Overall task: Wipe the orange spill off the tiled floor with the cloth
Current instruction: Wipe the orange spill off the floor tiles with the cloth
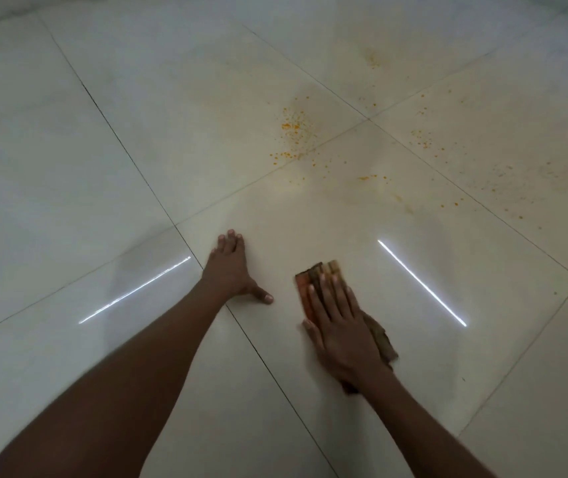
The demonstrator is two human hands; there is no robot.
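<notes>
Orange specks of the spill (294,131) lie scattered over the pale glossy tiled floor (68,167), with more specks and faint smears to the right (424,136). A brown and orange cloth (317,272) lies flat on the tile nearer to me, well short of the specks. My right hand (341,326) presses on the cloth with straight fingers, palm down. My left hand (232,270) rests flat on the floor to the left of the cloth, fingers spread and thumb out, holding nothing.
Dark grout lines (130,157) cross the floor between large tiles. Two bright light streaks (420,282) reflect on the tiles left and right of my hands. A wall base runs along the far top edge.
</notes>
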